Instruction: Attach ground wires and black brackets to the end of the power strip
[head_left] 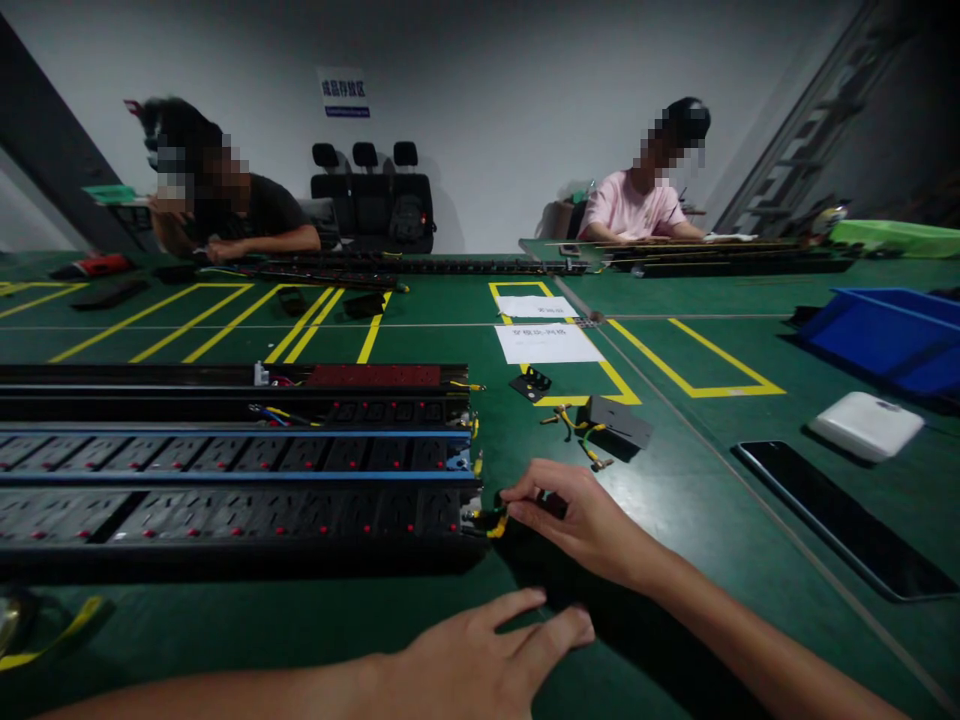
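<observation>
My right hand [581,520] is closed in a pinch at the right end of the nearest power strip [300,515]. Its thumb and forefinger grip a short yellow-green wire [498,526] that comes out of the strip's end; the wire's tip is hidden by the fingers. Below it, my left hand [495,645] reaches over the green table with fingers stretched out, holding nothing. Behind the nearest strip lies a blue-edged power strip [247,455], parallel to it. Farther back are another black strip [390,411] and one with a dark red section [375,375], with wires at their ends.
Beyond the strips lie a black box-shaped part [616,425], loose yellow-green wires [574,425] and paper sheets [547,344]. A phone [840,515], a white case [868,424] and a blue bin [885,335] are at right. Two people sit across the table. A tape measure [16,620] lies at left.
</observation>
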